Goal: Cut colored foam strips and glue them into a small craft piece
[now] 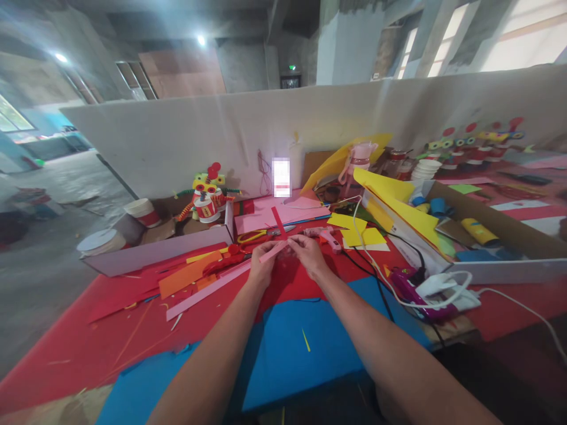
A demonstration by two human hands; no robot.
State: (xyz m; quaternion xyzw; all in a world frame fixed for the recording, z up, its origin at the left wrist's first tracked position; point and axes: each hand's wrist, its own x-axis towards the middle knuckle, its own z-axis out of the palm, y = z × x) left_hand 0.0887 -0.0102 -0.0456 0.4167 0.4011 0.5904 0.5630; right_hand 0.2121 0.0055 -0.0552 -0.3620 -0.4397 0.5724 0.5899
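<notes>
Left hand (262,265) pinching narrow flat pink paper strip (273,251) above red tabletop (66,348); right hand (308,254) pinched at its far end, by red strip (279,222). Pink glue gun (330,239) just beyond right hand, scissors (261,234) beyond left. Looped white cable (416,306), purple power strip (404,283) crowd right side. Smooth blue sheet (305,330) reaches near edge.

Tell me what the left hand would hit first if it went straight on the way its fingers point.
Beyond the pink strip at its fingers, the left hand would probably meet the right hand, fingertips first; the exact depth between them is hard to judge.
</notes>
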